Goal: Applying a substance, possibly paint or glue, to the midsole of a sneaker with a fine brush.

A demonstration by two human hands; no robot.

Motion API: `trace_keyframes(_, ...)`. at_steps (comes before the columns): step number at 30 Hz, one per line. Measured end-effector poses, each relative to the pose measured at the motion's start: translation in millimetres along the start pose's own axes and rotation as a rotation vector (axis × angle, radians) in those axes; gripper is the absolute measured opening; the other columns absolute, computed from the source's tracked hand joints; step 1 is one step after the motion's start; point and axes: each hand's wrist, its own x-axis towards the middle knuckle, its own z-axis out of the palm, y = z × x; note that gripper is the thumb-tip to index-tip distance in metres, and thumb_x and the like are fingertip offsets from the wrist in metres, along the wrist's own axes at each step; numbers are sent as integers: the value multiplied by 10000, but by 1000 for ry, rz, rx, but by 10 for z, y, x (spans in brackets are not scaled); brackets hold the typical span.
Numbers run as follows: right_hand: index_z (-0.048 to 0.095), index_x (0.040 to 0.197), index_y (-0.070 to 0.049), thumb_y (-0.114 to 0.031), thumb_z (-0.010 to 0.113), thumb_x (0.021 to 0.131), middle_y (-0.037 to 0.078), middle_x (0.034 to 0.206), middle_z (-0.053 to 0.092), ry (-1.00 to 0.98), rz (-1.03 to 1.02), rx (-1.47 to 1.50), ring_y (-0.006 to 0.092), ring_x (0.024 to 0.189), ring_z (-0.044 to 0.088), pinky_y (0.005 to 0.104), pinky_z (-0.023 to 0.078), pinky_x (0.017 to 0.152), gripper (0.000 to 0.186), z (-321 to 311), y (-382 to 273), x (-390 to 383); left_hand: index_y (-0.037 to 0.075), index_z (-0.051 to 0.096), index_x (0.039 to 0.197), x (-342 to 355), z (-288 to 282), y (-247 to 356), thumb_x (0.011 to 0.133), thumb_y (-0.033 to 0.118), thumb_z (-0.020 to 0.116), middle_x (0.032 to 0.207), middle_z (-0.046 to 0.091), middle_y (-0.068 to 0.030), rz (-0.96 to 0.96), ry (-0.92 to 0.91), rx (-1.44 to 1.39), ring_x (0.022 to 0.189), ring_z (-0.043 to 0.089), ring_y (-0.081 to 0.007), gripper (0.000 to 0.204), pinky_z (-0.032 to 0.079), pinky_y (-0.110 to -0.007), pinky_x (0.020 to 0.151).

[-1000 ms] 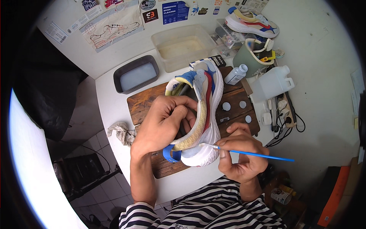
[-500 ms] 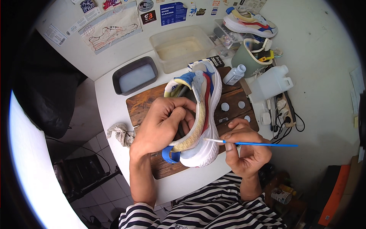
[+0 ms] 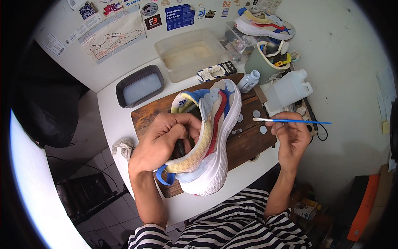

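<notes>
My left hand (image 3: 159,139) grips a multicoloured sneaker (image 3: 226,143) by its collar, fingers reaching into the opening. The sneaker is tilted on its side above a dark wooden board (image 3: 251,143), its white sole turned right and its heel with a blue pull loop toward me. The fingertips inside the shoe are partly hidden. Off to the right, my right hand (image 3: 292,139) pinches a thin blue-handled paintbrush (image 3: 296,121) held nearly level. The pale bristles point left, apart from the shoe. Small round white discs (image 3: 263,130) lie on the board beneath.
Behind the board stand a dark tray (image 3: 120,92) of cloudy liquid, a clear plastic tub (image 3: 163,62), a small box (image 3: 215,71) and a white bottle (image 3: 250,81). A translucent jug (image 3: 288,90), green bucket (image 3: 253,62) and second sneaker (image 3: 265,25) are at right. A crumpled rag (image 3: 123,147) lies left.
My right hand has lifted the paintbrush off the sneaker's heel side and carried it right and farther away. The sneaker, in my left hand, has shifted slightly left and nearer to me.
</notes>
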Motion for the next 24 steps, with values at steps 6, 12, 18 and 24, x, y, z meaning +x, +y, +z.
trace_keyframes(6,675,988,17,10,669,873,104,792,705,-93,47,-446,159,705,676,292,514,645,115,99,410,76,-95,675,954,13,-19,-3,836,20,419,759,655,-82,-9,-8,-11,633,589,-109,304,494,-242,603)
trace_keyframes(12,679,948,7,-29,710,832,123,735,689,-151,69,-513,212,645,670,325,515,610,126,184,646,97,-108,671,968,14,-84,-33,811,16,426,758,658,-90,-26,25,-57,622,595,-118,316,494,-241,598)
trace_keyframes(18,679,945,6,-30,711,829,120,735,687,-166,80,-545,209,650,647,336,509,623,126,206,673,96,-107,673,974,25,-91,-41,819,15,428,769,666,-92,-44,12,-82,630,598,-114,314,491,-239,598)
trace_keyframes(24,679,943,7,-41,710,847,93,760,687,-103,70,-536,174,664,638,322,508,631,111,222,640,69,-108,671,969,3,-85,-19,837,14,423,769,664,-85,-49,10,-95,632,593,-108,306,500,-240,606)
